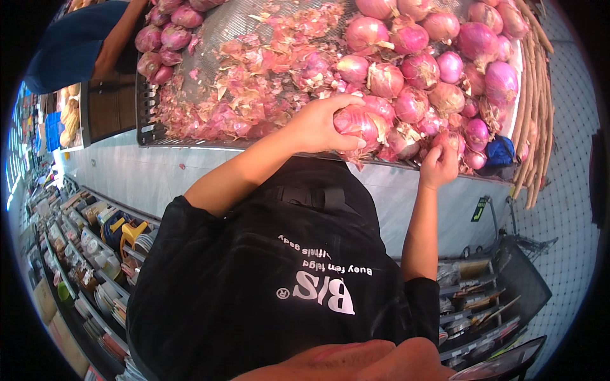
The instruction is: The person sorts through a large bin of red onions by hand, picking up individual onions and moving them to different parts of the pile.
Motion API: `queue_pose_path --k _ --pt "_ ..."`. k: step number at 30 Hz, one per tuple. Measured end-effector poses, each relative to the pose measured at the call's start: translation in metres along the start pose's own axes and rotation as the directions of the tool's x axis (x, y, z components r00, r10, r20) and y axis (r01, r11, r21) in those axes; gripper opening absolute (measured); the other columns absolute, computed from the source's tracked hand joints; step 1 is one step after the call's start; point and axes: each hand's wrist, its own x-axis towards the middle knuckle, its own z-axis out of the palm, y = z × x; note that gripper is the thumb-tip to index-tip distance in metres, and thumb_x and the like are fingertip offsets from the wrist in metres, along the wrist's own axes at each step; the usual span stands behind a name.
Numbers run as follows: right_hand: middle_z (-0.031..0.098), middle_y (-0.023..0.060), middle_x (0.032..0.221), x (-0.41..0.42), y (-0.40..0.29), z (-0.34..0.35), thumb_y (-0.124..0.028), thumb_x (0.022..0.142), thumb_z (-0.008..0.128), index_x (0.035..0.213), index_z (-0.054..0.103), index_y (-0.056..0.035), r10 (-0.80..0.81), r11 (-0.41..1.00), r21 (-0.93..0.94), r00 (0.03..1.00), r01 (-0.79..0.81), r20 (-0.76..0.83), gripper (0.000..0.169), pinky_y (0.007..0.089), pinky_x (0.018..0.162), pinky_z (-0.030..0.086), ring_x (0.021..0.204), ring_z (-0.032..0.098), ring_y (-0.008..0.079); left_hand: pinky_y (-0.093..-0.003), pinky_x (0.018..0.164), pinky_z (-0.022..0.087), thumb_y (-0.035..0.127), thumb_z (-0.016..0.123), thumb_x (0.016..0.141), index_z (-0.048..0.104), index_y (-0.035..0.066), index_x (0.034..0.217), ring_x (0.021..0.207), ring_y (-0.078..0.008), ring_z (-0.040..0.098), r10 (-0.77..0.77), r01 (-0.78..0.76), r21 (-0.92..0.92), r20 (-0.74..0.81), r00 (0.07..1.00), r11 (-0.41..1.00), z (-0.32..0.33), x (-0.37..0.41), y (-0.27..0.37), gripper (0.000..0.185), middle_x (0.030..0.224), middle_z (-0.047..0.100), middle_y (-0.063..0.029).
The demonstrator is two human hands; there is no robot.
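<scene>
My left hand (317, 126) is curled around a large red onion (360, 125) with loose papery skin, at the front rim of a black plastic crate (147, 139). To the right, my right hand (439, 166) has its thumb and fingers on a smaller red onion (452, 139), partly hidden by them. Piled around and beyond both hands are several more red onions (419, 70), some smooth and purple, others with flaking skin. Dry onion skins (257, 85) cover much of the crate's mesh bottom to the left of my left hand.
More red onions (174, 35) sit in the crate's far left corner. Long brown roots (533, 105) lie along the right side, near a blue bundle (500, 150). Another person's arm (112, 47) is at upper left. Stocked shelves (90, 252) stand behind me.
</scene>
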Motion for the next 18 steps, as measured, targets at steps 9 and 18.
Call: queue_pose_path --k 9,18 --pt "0.071 0.0071 0.078 -0.003 0.010 0.003 -0.007 0.080 0.065 0.090 0.076 -0.0083 0.010 0.999 -0.045 0.999 -0.008 0.050 0.015 0.0370 0.064 0.054 0.068 0.067 0.0259 -0.0342 0.104 0.048 0.021 0.082 0.081 0.060 -0.002 0.134 0.120 -0.0183 0.061 0.001 -0.118 -0.494 -0.232 0.973 0.862 -0.025 -0.028 -0.021 0.062 0.130 0.065 -0.0121" --pt "0.072 0.0096 0.083 -0.005 0.013 0.002 -0.009 0.083 0.064 0.092 0.076 -0.0064 -0.016 0.996 -0.091 0.996 0.023 0.086 0.015 0.0399 0.068 0.054 0.073 0.068 0.0292 -0.0350 0.100 0.053 0.022 0.069 0.090 0.051 -0.007 0.140 0.113 -0.0194 0.066 -0.229 -0.143 -0.717 -0.395 0.889 0.682 -0.077 -0.082 -0.039 0.061 0.128 0.066 -0.0125"
